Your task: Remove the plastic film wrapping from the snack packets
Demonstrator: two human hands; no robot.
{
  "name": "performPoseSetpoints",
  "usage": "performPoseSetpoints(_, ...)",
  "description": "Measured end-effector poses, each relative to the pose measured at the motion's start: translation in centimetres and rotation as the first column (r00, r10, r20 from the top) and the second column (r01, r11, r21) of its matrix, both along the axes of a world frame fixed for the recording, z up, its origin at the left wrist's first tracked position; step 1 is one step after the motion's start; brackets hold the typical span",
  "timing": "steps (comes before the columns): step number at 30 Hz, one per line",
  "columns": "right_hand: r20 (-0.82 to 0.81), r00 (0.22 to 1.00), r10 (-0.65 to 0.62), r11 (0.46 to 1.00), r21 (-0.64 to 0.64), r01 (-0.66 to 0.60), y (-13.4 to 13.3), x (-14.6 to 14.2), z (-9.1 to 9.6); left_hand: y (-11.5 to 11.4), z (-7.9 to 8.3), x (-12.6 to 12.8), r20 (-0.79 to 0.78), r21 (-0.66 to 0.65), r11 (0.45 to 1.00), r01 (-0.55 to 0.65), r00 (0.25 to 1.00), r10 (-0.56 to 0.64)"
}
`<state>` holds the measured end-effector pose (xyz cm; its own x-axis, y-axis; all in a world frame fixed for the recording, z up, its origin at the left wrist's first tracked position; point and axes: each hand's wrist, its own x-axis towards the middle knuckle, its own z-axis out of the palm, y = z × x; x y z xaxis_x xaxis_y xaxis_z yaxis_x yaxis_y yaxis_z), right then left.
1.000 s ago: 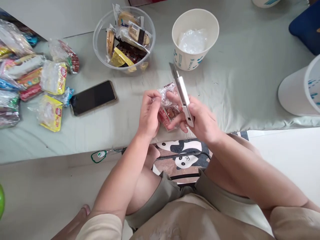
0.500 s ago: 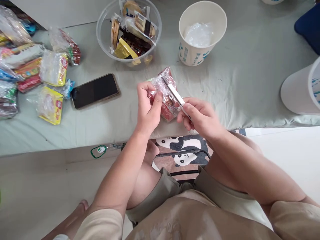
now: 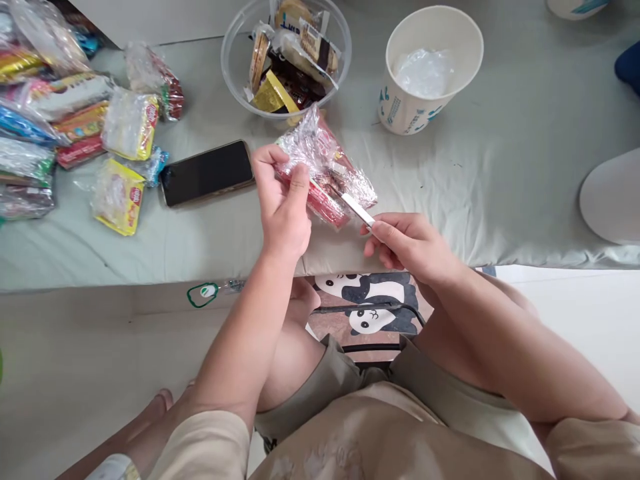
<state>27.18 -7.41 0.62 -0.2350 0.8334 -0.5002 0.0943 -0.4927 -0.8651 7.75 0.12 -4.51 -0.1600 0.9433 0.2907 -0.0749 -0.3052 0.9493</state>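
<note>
Item: one red packet (image 3: 327, 203) in crinkled clear film, over the cloth-covered table (image 3: 510, 193), pinched at its edge by the left hand (image 3: 285, 217). Item: one white-handled cutter (image 3: 358, 210), gripped in the right hand (image 3: 415, 243), blade at the packet; the cutting looks unfinished, with film still round the contents. Also: a bowl (image 3: 229, 77) of wrapped snacks, a paper cup (image 3: 407, 113) holding crumpled clear plastic.

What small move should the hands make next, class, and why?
Probably a short, careful cut into the wrapped red packet, away from the left hand: that hand holds the packet, and the right hand holds the white cutter, its tip over the clear wrapping.
</note>
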Motion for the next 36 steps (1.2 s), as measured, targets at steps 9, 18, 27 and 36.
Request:
performPoseSetpoints(9,0.215,0.97,0.116,0.991,0.042,-0.128,-0.7,1.1,-0.5,0.4,1.6,-1.7,0.165,-0.039,0.997,-0.067,0.984,0.073)
performPoseSetpoints(18,0.68,0.665,-0.309,0.852,0.509,-0.124,0.6,6.1,-1.2,1.4,-0.1,-2.4,0.212,-0.035,0.997,0.069,0.976,-0.06)
performPoseSetpoints(27,0.635,0.508,-0.582,0.603,0.756,-0.254,1.9,7.6,-3.5,-1.0,-1.9,1.7,-0.117,0.074,0.972,0.222,0.97,-0.213)
performPoseSetpoints(36,0.539,0.834,-0.12,0.709,0.634,-0.308,-0.1,1.6,-3.1,-0.6,-1.0,2.2,-0.099,0.068,0.997,-0.045,0.994,0.052)
